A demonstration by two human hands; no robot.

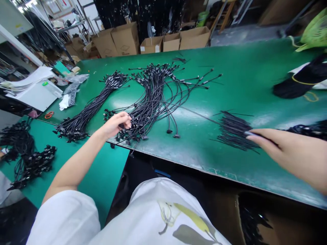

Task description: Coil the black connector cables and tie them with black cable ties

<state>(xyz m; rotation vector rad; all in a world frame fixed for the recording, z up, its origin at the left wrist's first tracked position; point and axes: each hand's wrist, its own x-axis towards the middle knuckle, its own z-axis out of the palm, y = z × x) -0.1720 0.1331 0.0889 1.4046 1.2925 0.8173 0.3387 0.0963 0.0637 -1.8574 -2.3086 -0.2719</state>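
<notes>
My left hand [117, 123] is closed over the plug ends of a large bunch of black cables [153, 88], its fingers curled around a black cable plug [124, 126]. My right hand [288, 149] pinches a small greyish piece between thumb and forefinger, too blurred to name. It hovers at the right edge of a pile of short thin black strips [236, 131]. A thin dark line runs across the table from the cable bunch toward that pile; whether it reaches my right hand I cannot tell.
A second cable bundle [89, 109] lies to the left, with more black cables [33, 156] on the side table. Orange-handled scissors [49, 115] rest near a white box [35, 93]. A banded black bundle [298, 81] is at right. Cardboard boxes [125, 39] stand behind the green table [245, 71].
</notes>
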